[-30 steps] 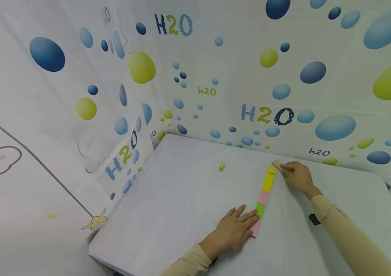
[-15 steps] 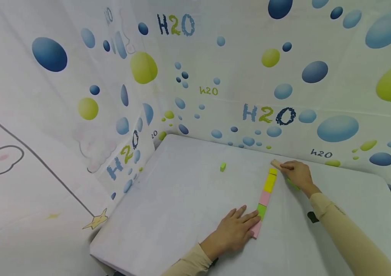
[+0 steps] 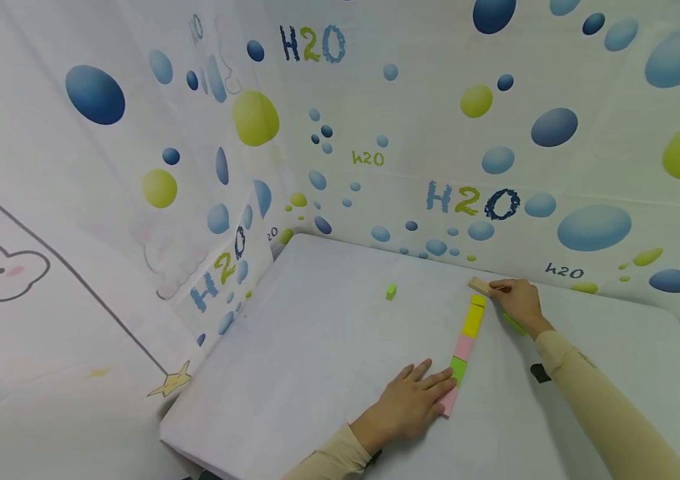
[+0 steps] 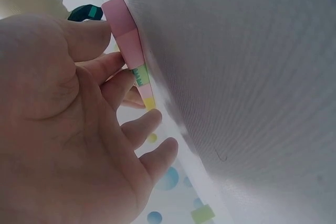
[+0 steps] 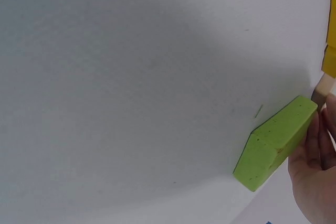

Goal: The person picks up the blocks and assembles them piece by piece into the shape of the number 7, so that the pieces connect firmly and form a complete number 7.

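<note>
A straight row of blocks runs away from me in the head view: a pink block (image 3: 449,403) nearest, then a green one (image 3: 459,369), another pink one (image 3: 463,347), a longer yellow one (image 3: 473,323) and a short yellow one (image 3: 479,301). My left hand (image 3: 409,403) lies beside the near end, its fingers extended and touching the sides of the pink and green blocks. Beyond the far end, my right hand (image 3: 519,303) pinches a bare wooden block (image 3: 480,286) by one end. A loose green block (image 5: 278,142) lies under that wrist.
A small green block (image 3: 391,292) stands apart, left of the row. The white-covered table (image 3: 292,347) meets printed curtains (image 3: 376,113) at its back and left edges. A dark strap (image 3: 540,373) shows by the right sleeve.
My right hand has shifted the wooden block slightly left, across the far end of the row. The head view has turned a little left. My left hand stays in place against the blocks.
</note>
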Tool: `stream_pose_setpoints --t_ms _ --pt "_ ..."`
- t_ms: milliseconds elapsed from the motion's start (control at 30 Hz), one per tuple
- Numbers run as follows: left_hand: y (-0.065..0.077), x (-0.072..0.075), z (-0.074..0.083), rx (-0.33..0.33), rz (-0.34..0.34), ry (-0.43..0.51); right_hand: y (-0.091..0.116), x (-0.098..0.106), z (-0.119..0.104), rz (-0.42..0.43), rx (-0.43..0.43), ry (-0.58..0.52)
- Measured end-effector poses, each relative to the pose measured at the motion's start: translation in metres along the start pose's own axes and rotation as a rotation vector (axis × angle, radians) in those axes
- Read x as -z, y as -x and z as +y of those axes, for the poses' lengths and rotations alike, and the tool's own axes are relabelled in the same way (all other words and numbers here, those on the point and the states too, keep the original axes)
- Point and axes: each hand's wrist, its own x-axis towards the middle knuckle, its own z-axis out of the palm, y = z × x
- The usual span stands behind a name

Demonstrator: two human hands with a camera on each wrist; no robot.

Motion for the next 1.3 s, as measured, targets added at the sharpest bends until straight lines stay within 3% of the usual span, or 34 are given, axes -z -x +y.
stream_pose_setpoints --t_ms 367,1300 --pt "0.000 0.003 0.001 -0.004 0.000 -0.001 -0.006 -0.006 0.000 -0.008 -0.066 -0.046" --pt "-0.004 -0.002 -0.001 0.004 0.010 0.021 -0.019 -0.012 -0.006 -0.059 -0.099 -0.059"
